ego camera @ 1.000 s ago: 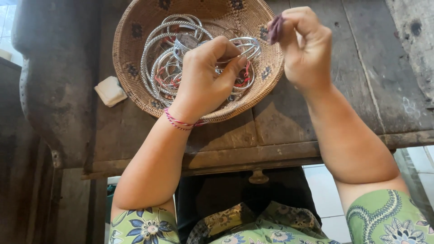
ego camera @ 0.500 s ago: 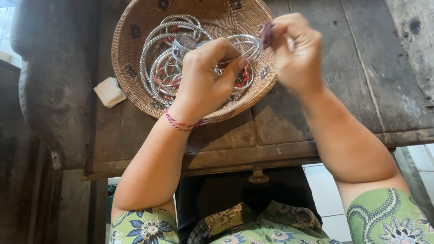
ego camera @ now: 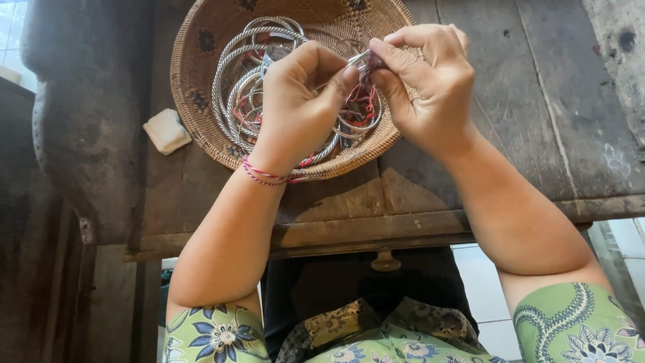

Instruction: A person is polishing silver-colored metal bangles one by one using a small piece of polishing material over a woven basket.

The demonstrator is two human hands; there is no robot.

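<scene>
Head view: both hands above the woven basket (ego camera: 201, 87) on the counter (ego camera: 524, 114).
Left hand (ego camera: 299, 101): fingers pinched on a silver bangle (ego camera: 356, 59).
Right hand (ego camera: 423, 84): fingers pinched on a small purple piece (ego camera: 369, 65), touching the bangle.
Change: right hand has moved left to meet the left hand.

Seen from above: left hand (ego camera: 299, 101) and right hand (ego camera: 423, 84) meeting fingertip to fingertip over a round woven basket (ego camera: 195, 101) at twelve o'clock, pinching a small dark purple piece (ego camera: 369, 65). Silver bangles (ego camera: 235, 74) heaped inside. Small pale block (ego camera: 166, 131) at ten o'clock on the worn wooden table (ego camera: 524, 121).
</scene>
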